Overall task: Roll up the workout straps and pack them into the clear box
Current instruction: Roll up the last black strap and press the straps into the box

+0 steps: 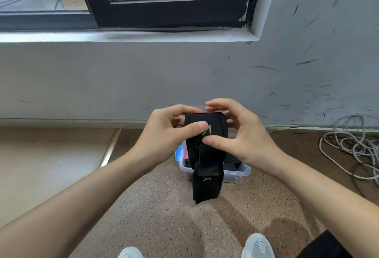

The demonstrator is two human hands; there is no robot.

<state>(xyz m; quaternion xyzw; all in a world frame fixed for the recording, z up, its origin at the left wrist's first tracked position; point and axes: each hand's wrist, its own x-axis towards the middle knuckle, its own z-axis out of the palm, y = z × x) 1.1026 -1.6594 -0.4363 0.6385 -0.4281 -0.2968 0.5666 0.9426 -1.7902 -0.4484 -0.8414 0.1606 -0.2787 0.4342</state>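
Left hand (162, 134) has the black strap (207, 183) pinched, thumb on the front and fingers curled behind it. It's held up right over the clear box (244, 172) on the floor, with the loose end dangling. Right hand (248, 144) has its thumb on the strap, but its fingers (221, 103) arching over the top are blurry, so I can't tell if they grip. The strap hides most of the box.

Light was soft, even.
Window frame (164, 15) bowed; faint shadows on floor (155, 216); right hand (246, 140) slightly blurred.
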